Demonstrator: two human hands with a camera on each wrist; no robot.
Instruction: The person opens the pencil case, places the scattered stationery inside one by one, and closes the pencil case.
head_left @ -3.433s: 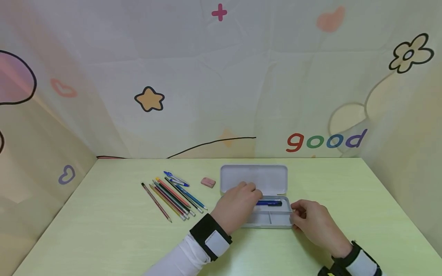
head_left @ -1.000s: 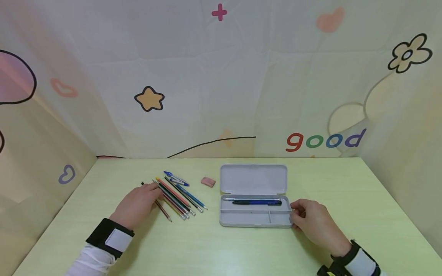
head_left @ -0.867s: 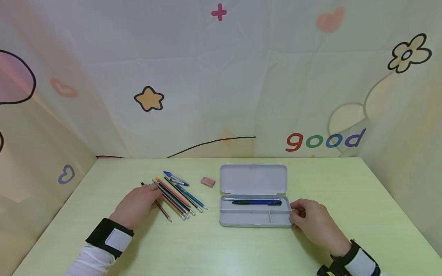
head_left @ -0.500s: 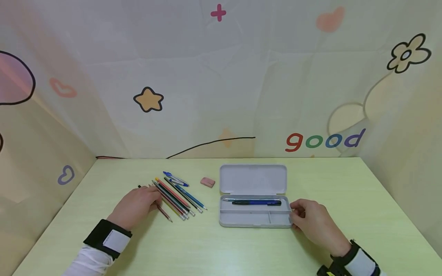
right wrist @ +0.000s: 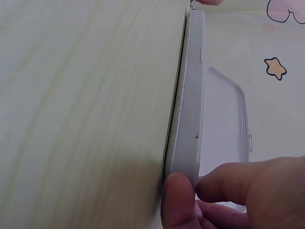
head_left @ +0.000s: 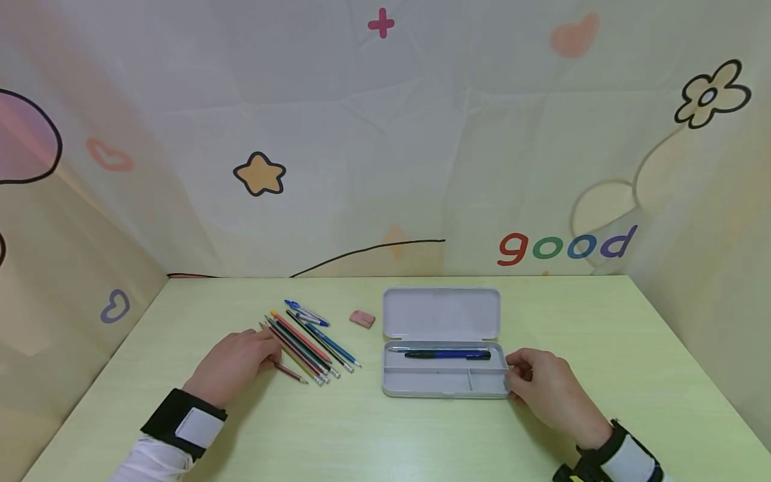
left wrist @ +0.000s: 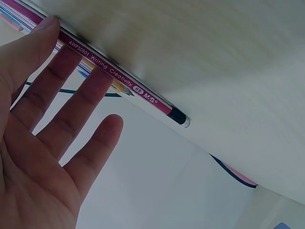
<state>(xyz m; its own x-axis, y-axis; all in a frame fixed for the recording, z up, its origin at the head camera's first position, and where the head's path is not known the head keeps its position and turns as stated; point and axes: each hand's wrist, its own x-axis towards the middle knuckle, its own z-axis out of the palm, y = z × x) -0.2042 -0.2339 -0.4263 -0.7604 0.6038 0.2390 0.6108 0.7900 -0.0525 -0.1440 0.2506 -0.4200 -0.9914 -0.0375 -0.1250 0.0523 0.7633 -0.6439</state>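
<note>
My left hand (head_left: 235, 365) pinches a dark red pencil (left wrist: 110, 70) between thumb and fingers, at the left of the pencil group. In the left wrist view its printed side and black end with a pale tip show, while the little finger stands apart. In the head view the pencil's sharpened end pokes out past the fingers. My right hand (head_left: 551, 388) grips the right end of an open pale grey pencil case (head_left: 427, 381), thumb and fingers on its edge. Inside the long back compartment lies a dark blue pen (head_left: 448, 354), with a thin clear item behind it.
Several coloured pencils (head_left: 304, 345) lie slanted together just right of my left hand. Blue-and-white pens (head_left: 307, 312) are behind them, and a pink eraser (head_left: 362, 318) sits between them and the case. A printed cloth (head_left: 337, 134) hangs behind the table.
My left hand went from the case to the pencils. Over the last second the red pencil has turned in its fingers, its sharpened tip swinging right. The right hand keeps its place.
</note>
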